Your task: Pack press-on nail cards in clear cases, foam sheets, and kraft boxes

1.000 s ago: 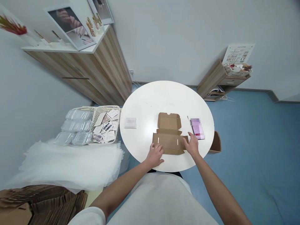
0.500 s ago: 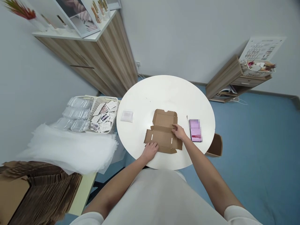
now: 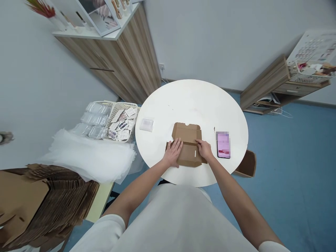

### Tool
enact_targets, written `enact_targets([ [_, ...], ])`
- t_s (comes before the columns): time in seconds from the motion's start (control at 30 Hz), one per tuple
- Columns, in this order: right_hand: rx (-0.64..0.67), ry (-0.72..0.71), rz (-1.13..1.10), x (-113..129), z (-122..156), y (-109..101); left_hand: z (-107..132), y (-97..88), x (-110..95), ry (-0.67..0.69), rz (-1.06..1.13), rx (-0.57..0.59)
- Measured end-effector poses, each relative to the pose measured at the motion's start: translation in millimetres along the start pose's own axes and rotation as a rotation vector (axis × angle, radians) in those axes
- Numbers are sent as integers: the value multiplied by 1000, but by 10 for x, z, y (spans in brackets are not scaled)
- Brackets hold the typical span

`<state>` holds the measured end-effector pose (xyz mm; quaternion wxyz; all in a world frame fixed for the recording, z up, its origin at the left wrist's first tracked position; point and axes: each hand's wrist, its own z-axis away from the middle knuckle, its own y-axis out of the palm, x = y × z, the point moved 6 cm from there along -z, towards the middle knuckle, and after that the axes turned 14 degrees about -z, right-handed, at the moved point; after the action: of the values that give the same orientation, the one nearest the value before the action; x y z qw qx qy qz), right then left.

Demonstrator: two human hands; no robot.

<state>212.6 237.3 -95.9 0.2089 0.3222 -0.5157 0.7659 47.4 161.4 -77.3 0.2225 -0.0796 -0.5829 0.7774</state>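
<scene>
A flattened brown cardboard box (image 3: pixel 187 154) lies unfolded on the round white table (image 3: pixel 194 101), its notched panel on the far side. My left hand (image 3: pixel 173 152) rests flat on the left part of the near panel, fingers spread toward the middle fold, and covers the left slot. At the right end of that fold, my right hand (image 3: pixel 205 149) has its thumb and fingers closed on the cardboard's side flap. To the right of my right hand lies a phone (image 3: pixel 223 145) with a pink screen. Near the table's left edge sits a small clear packet (image 3: pixel 146 125).
Left of the table are a white basket of printed cards (image 3: pixel 123 124), clear plastic packs (image 3: pixel 97 120), a pile of white translucent sheets (image 3: pixel 91 154) and stacked flat cardboard (image 3: pixel 70 203). An open carton (image 3: pixel 248 163) stands on the floor at right. Wooden cabinets (image 3: pixel 131 56) line the wall.
My left hand has moved up from the box's near edge onto its near panel. My right hand stays at the right side of the fold. The whole view has shifted slightly.
</scene>
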Motion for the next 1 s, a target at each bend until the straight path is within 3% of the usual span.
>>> enact_targets([
  [0.2,43,-35,117,87,62,-6,-162,48,63,66,10,88],
  [0.37,-104,-107,286,256,342,-70,-173,3,124,40,54,77],
  [0.4,-83,-158,320,311,402,-29,-169,-2,133,35,57,76],
  [0.5,151,-331,418,441,521,247,-148,2,138,32,60,76],
  [0.57,239,-367,500,453,517,402,-134,7,125,34,64,68],
  [0.77,235,-366,648,410,411,581,-24,-43,78,-4,114,22],
  [0.87,193,-370,637,424,434,578,188,-49,170,-145,193,-43],
  [1.0,178,-360,591,420,456,579,684,218,504,-615,428,-98],
])
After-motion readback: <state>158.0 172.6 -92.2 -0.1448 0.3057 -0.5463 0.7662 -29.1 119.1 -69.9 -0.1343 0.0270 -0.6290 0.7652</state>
